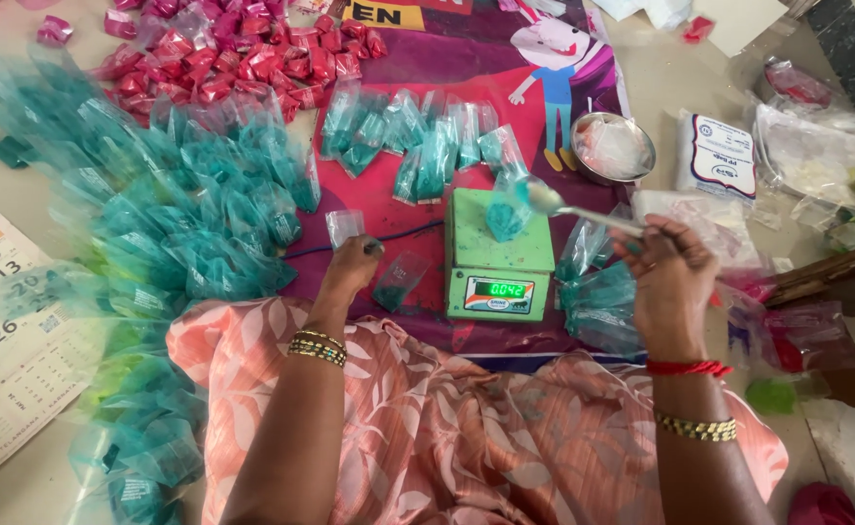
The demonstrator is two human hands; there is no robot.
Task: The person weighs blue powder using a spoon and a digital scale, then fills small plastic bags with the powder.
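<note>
My right hand (673, 282) grips a metal spoon (558, 204) whose bowl hovers over a small clear packet of teal powder (506, 216) standing on a green digital scale (498, 258). My left hand (351, 266) rests on the red mat left of the scale, fingers curled on a small empty clear packet (346, 227). Another packet with a little teal powder (399, 280) lies between that hand and the scale. A larger bag of teal powder (597, 301) sits under my right hand.
Many filled teal packets (174, 204) cover the floor at left, with a row (418, 141) behind the scale. Red packets (243, 63) lie at the back. A steel bowl (614, 148), a white bag (715, 157) and a calendar sheet (4, 331) surround the mat.
</note>
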